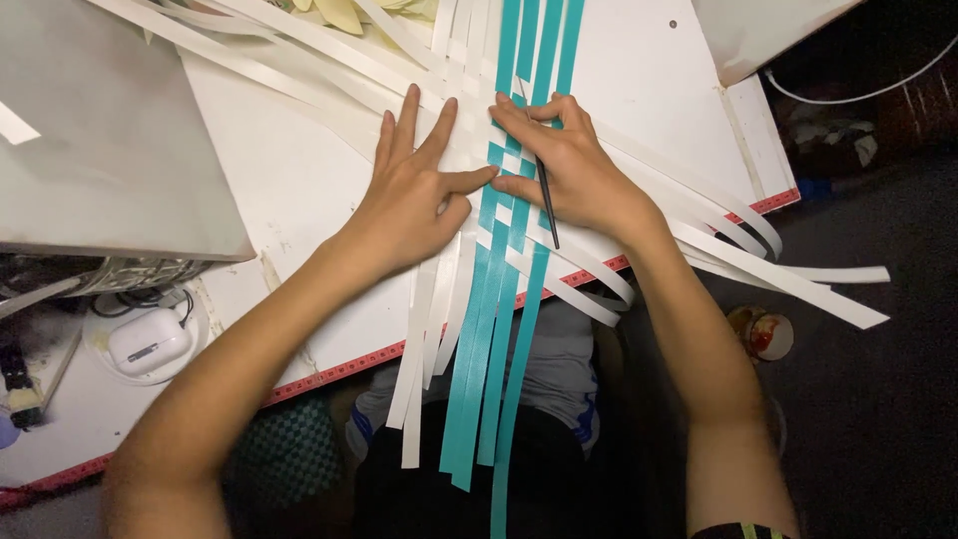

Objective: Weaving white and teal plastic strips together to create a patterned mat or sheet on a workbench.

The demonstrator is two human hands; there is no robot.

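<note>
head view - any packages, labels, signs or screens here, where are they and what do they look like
No signs, labels or screens are visible.
Small case: left on the lower surface, white, rounded, glossy.
Round container: on the dark floor at right, red and yellow pattern on top, blurred.

a white board [299, 190] with a red ruled edge serves as worktop; a grey panel [110, 130] lies at its left, the dark floor [878, 419] to the right, dimly lit.

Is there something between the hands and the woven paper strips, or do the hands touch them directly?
Nothing visible is between them. The left hand lies flat on the white strips; the right hand, holding a thin dark stick, presses the teal strips.
</note>
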